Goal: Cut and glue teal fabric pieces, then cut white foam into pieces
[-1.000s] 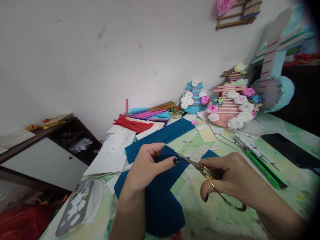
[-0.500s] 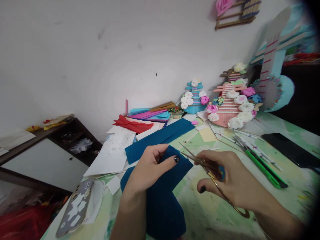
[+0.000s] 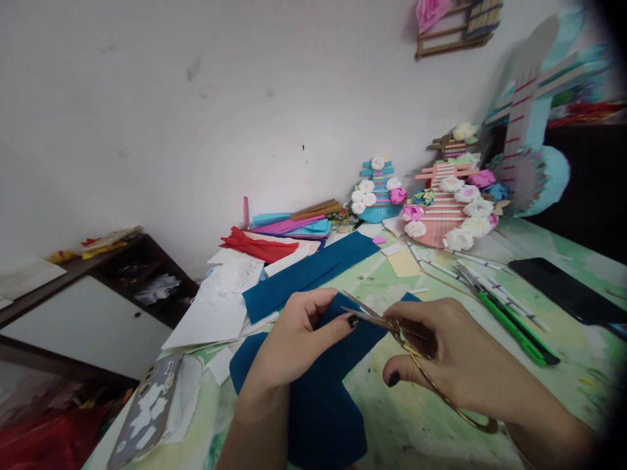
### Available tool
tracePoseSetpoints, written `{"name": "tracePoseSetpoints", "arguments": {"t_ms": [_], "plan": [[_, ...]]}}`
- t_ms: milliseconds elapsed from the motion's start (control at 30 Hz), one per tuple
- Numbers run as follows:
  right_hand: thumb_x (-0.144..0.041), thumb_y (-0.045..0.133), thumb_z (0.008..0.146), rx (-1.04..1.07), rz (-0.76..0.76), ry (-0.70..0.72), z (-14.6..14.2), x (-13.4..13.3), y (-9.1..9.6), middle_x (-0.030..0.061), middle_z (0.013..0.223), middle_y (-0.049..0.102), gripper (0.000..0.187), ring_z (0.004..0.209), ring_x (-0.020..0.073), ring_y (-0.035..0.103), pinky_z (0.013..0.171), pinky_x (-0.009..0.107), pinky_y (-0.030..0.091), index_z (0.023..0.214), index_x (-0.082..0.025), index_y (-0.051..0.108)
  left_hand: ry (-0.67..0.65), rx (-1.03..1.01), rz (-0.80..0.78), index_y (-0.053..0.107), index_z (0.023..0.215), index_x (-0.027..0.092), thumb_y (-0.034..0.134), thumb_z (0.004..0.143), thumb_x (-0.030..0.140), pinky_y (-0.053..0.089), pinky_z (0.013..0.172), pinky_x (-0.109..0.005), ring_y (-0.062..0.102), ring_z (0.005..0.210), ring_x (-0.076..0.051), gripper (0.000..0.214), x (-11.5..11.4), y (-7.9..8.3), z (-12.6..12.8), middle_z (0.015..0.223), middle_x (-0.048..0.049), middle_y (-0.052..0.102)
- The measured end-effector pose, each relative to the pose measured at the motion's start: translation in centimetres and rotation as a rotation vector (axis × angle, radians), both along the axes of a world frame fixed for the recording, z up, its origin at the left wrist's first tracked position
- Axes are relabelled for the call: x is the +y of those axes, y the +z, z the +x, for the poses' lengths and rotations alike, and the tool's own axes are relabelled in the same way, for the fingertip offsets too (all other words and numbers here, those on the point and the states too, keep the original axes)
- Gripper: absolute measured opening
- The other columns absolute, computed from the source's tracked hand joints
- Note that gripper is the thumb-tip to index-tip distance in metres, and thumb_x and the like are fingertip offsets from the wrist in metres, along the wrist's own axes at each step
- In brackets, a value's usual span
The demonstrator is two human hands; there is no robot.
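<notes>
My left hand (image 3: 308, 336) pinches a dark blue sheet of paper (image 3: 326, 418), probably crepe, between thumb and fingers; the sheet hangs down past the wrist. In my right hand (image 3: 441, 359) is a pair of gold-handled scissors (image 3: 400, 331), its thumb standing off to the side of the handles. The slightly parted blades reach over the paper's top edge, close to my left thumb. A small blue piece (image 3: 410, 297) shows behind my right fingers; whether it joins the sheet is hidden.
Behind my hands lies a folded blue strip (image 3: 313, 267), with red paper (image 3: 259, 245) and white sheets (image 3: 215, 307) to its left. A green cutter (image 3: 519, 329) and a black phone (image 3: 563, 287) are at right. Flower-trimmed guitar shapes (image 3: 435, 219) lean at the back.
The scissors have moved left and further over the paper's edge, nearer my left thumb. A blue piece now shows beyond my right fingers. The view has shifted slightly.
</notes>
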State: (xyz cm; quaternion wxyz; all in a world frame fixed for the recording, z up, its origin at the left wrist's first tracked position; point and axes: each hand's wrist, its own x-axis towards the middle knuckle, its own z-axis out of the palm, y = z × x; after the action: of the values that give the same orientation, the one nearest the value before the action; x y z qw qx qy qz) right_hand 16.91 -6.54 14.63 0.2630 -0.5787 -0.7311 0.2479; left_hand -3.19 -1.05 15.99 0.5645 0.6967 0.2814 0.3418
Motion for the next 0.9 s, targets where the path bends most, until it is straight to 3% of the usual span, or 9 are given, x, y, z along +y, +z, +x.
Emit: {"name": "tracePoseSetpoints", "arguments": {"t_ms": [133,333,567,900], "plan": [[-0.056,0.071,0.070,0.028,-0.042,0.009,-0.12,-0.18,0.08,-0.0064,0.051,0.037,0.038,0.050,0.0102,0.029,0.046,0.026,0.020,0.069,-0.021,0.057,0.005,0.007,0.000,0.074,0.090,0.015,0.069,0.081,0.028,0.044,0.069,-0.018,0.058,0.074,-0.012,0.017,-0.09,-0.03,0.04,0.079,-0.0028,0.070],[-0.058,0.072,0.068,0.020,-0.029,-0.017,-0.37,-0.29,0.17,-0.0068,0.049,0.037,0.044,0.050,0.0095,0.029,0.045,0.026,0.020,0.061,-0.020,0.051,-0.029,0.017,-0.030,0.075,0.093,0.015,0.070,0.081,0.028,0.046,0.074,-0.020,0.060,0.080,-0.014,0.019,-0.03,-0.19,0.34,0.083,-0.0037,0.071],[-0.058,0.073,0.069,0.026,0.064,-0.033,-0.37,-0.39,-0.09,-0.0073,0.045,0.037,0.046,0.046,0.0081,0.029,0.045,0.025,0.019,0.056,-0.019,0.051,-0.038,0.023,-0.015,0.074,0.092,0.014,0.069,0.081,0.029,0.046,0.076,-0.021,0.060,0.082,-0.015,0.019,-0.17,-0.23,0.69,0.084,-0.0039,0.070],[-0.053,0.080,0.062,0.042,0.146,-0.054,-0.33,-0.16,-0.30,-0.0084,0.041,0.034,0.047,0.045,0.0062,0.027,0.043,0.023,0.019,0.050,-0.017,0.052,0.032,0.083,0.011,0.070,0.081,0.011,0.069,0.080,0.033,0.044,0.065,-0.021,0.055,0.072,-0.013,0.022,-0.13,-0.43,0.48,0.078,-0.0039,0.066]]}}
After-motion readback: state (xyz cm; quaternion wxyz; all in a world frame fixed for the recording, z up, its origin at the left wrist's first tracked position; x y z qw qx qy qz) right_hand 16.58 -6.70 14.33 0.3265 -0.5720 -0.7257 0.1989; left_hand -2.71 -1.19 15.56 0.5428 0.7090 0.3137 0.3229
